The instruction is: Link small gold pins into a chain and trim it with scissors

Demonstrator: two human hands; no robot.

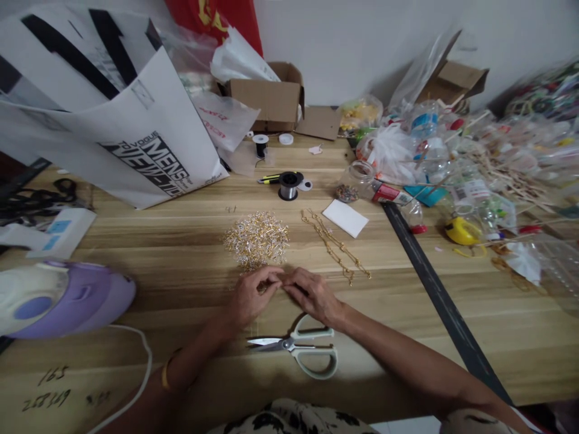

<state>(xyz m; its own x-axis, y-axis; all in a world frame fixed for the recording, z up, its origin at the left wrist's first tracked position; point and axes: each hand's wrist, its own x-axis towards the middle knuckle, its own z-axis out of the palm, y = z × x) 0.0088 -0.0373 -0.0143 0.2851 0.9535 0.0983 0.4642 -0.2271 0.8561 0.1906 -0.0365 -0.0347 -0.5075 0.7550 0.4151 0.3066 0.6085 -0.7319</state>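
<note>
My left hand point(256, 295) and my right hand point(314, 295) meet fingertip to fingertip at the near edge of a heap of small gold and silver metal pieces point(257, 238). Both hands are pinched closed; whatever lies between the fingers is too small to make out. Just below them, scissors point(289, 345) with pale green handles lie on the table, blades slightly apart and pointing left. To the right of the heap rest gold chains point(337, 248) stretched out at a slant.
Behind the heap are a wire spool point(288, 185), a white folded paper point(345, 217) and a jar of beads point(355, 181). A large white bag point(167, 126) stands at left, above a purple iron point(85, 298) with a white cord. Plastic bottles and bags point(452, 163) crowd the right.
</note>
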